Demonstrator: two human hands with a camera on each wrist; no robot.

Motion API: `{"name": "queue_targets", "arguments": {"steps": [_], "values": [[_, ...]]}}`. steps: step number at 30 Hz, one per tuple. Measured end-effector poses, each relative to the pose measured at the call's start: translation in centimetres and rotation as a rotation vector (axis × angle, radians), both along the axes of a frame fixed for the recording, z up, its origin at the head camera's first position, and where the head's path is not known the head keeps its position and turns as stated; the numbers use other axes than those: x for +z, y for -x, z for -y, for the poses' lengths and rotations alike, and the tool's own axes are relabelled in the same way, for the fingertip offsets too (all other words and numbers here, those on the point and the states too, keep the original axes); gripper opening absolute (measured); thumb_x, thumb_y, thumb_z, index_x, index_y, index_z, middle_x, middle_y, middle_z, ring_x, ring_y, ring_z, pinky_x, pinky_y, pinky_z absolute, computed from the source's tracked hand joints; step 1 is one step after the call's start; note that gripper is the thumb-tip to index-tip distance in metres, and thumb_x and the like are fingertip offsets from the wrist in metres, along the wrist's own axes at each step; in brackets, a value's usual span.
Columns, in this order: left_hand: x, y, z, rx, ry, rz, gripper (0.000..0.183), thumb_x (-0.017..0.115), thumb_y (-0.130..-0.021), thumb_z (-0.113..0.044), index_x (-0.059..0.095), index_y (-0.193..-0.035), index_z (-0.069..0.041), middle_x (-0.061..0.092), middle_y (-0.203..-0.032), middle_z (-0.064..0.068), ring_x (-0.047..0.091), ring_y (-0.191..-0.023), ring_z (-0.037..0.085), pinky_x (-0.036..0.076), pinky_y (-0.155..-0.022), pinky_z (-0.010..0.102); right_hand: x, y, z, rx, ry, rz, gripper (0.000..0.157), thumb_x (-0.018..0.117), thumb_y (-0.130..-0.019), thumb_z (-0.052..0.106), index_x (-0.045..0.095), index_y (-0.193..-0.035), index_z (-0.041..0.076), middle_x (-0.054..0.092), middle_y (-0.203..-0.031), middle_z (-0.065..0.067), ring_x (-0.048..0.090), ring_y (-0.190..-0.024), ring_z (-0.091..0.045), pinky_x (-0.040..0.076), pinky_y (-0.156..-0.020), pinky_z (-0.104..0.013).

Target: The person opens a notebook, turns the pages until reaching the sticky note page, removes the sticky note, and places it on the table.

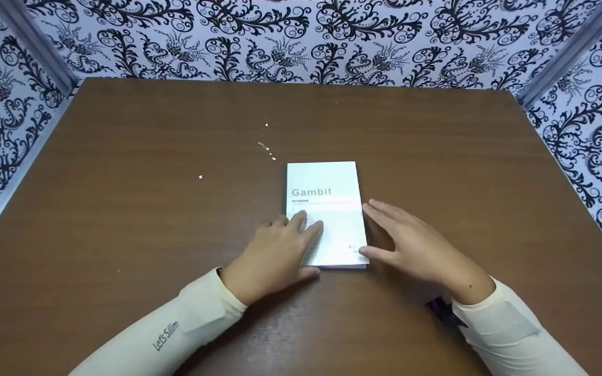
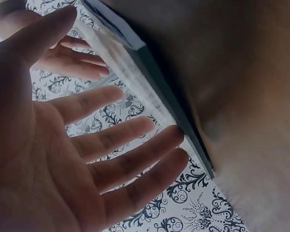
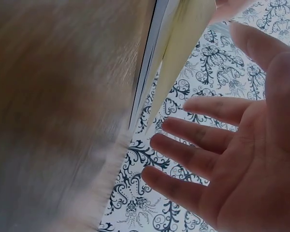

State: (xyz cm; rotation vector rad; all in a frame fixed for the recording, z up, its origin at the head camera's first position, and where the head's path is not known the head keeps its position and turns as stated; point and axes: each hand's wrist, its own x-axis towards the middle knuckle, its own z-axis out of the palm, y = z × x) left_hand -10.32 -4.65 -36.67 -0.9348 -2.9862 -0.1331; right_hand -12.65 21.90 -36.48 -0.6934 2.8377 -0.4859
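Observation:
A pale notebook [image 1: 335,219] printed "Gambit" lies flat on the brown table [image 1: 175,219], its cover facing up. My left hand [image 1: 275,253] is over its lower left side, fingers spread and mostly straight. In the left wrist view the fingertips of that hand [image 2: 63,164] come close to the notebook's dark green spine [image 2: 159,84]. At the right edge is my right hand [image 1: 416,243], its thumb at the lower corner and its fingers extended. The right wrist view shows the notebook's cover [image 3: 183,48] standing slightly away from the pages.
Several small white crumbs [image 1: 267,149] are scattered behind and left of the notebook. Walls with black scroll patterns [image 1: 280,47] rise at the table's back and sides. A small dark object [image 1: 444,310] shows under the right wrist.

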Motion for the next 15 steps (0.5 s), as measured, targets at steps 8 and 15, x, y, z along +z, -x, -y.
{"name": "queue_targets", "arguments": {"steps": [8, 15], "values": [[-0.46, -0.10, 0.22, -0.012, 0.028, -0.156, 0.072, 0.078, -0.077, -0.058, 0.059, -0.131, -0.014, 0.067, -0.110, 0.013, 0.068, -0.090, 0.031, 0.056, -0.067, 0.045, -0.41, -0.31, -0.13, 0.040, -0.033, 0.017, 0.090, 0.068, -0.086, 0.060, 0.038, -0.154, 0.009, 0.037, -0.159, -0.016, 0.039, -0.145, -0.038, 0.035, -0.113, -0.059], [-0.58, -0.10, 0.38, -0.021, 0.031, -0.208, 0.069, 0.083, -0.073, -0.056, 0.061, -0.122, -0.013, 0.068, -0.097, 0.011, 0.067, -0.082, 0.029, 0.055, -0.062, 0.042, -0.56, -0.42, -0.09, 0.064, -0.059, 0.041, 0.094, 0.073, -0.084, 0.056, 0.037, -0.153, 0.005, 0.038, -0.158, -0.017, 0.040, -0.144, -0.039, 0.035, -0.112, -0.058]]}}
